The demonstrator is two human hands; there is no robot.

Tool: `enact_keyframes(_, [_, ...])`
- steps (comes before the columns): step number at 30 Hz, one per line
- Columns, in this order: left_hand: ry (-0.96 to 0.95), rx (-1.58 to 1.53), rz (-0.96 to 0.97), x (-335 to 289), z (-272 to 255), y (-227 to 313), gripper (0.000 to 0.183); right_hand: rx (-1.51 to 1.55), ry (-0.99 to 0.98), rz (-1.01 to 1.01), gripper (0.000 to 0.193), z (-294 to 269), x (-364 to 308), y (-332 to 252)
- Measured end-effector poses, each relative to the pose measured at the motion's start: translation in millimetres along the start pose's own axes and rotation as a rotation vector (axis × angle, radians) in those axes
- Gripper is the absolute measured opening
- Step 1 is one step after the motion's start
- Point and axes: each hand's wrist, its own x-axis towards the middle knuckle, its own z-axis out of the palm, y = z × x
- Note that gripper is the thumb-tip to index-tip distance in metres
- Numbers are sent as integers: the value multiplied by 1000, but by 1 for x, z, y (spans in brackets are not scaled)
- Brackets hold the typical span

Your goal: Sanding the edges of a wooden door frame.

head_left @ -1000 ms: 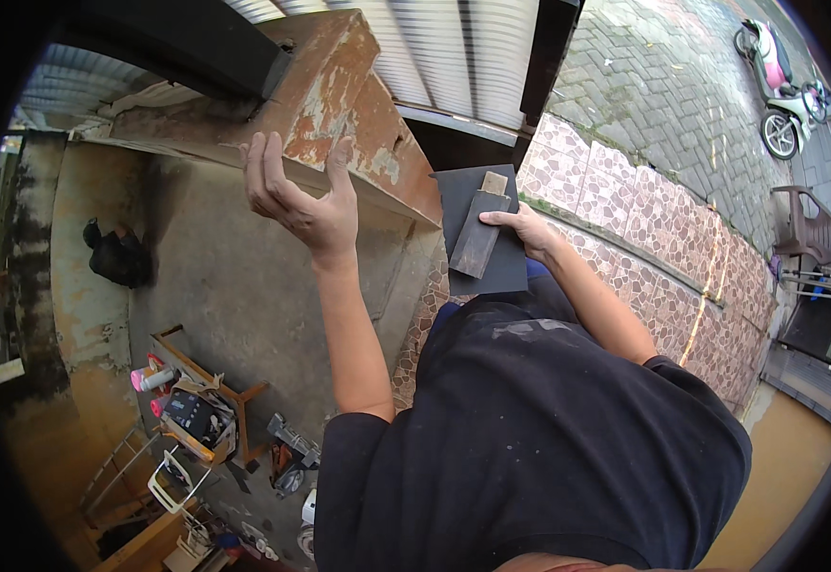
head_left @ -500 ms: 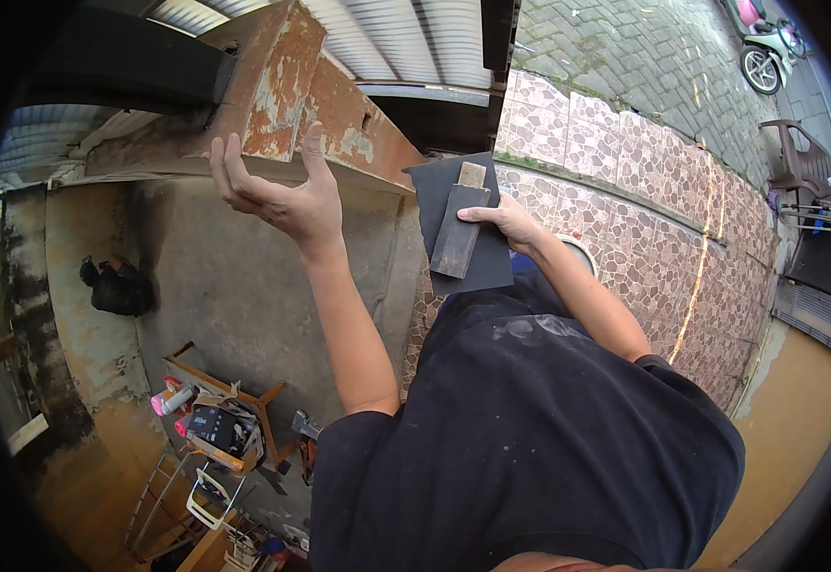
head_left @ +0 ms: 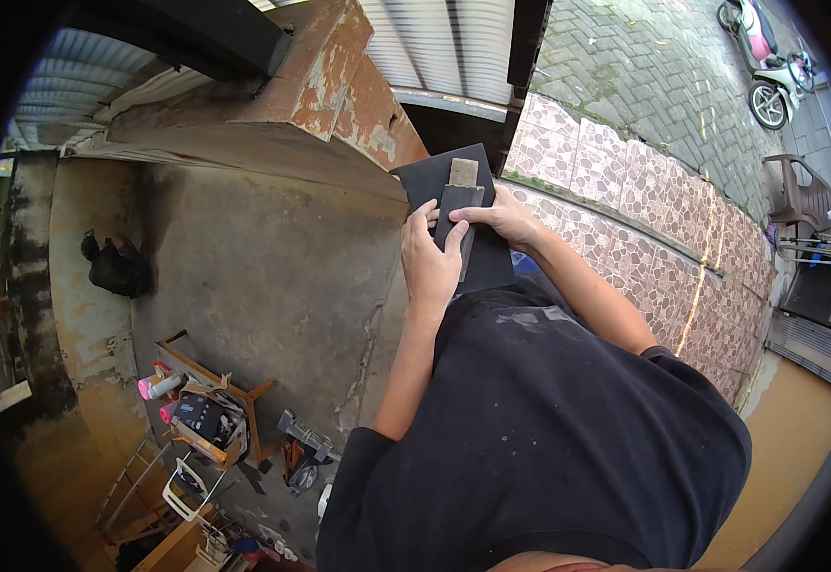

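Note:
In front of my chest, a small wooden block (head_left: 464, 172) has a dark worn strip (head_left: 462, 197) wrapped round it, which looks like sandpaper. Its bare wood end sticks out at the far side. Behind the block lies a larger black sheet (head_left: 495, 262), likely sandpaper too. My right hand (head_left: 515, 219) pinches block and sheet together from the right, thumb on top and fingers hidden underneath. From the left, my left hand (head_left: 429, 259) closes on the wrapped block, its thumb across the front and its fingertips at the strip's left edge.
A brown beam with peeling paint (head_left: 339, 86) juts in ahead on the left. Low at left are a wooden frame (head_left: 258, 419) with tools and boxes, a ladder (head_left: 130, 481) and a black bag (head_left: 118, 267). At right stand a plastic chair (head_left: 801, 191) and a scooter (head_left: 763, 67).
My left hand has come down from its raised, spread pose onto the wrapped block. My right hand keeps hold of block and sheet. The view has shifted slightly.

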Motion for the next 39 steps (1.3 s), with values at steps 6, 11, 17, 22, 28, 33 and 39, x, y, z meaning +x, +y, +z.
enact_keyframes(6, [-109, 27, -146, 0, -12, -1, 57, -1, -3, 11, 37, 10, -5, 6])
enact_keyframes(11, [-139, -40, -250, -6, -21, -1, 50, -44, -7, -7, 41, 21, -10, 10])
enact_keyframes(17, [-91, -13, -244, -18, -29, -3, 50, -68, -19, -83, 52, 37, -20, 12])
enact_keyframes(22, [-74, -75, -215, -31, -33, 2, 47, -49, 42, -55, 53, 50, -25, 16])
enact_keyframes(28, [-110, -282, -289, -24, -35, -5, 41, 177, 117, 57, 58, 57, -18, 0])
enact_keyframes(33, [-193, -552, -357, -7, -42, -22, 33, 150, 69, -5, 47, 37, 8, -1])
enact_keyframes(39, [-151, -685, -457, 16, -56, -27, 25, 130, 82, -116, 36, 6, 37, 1])
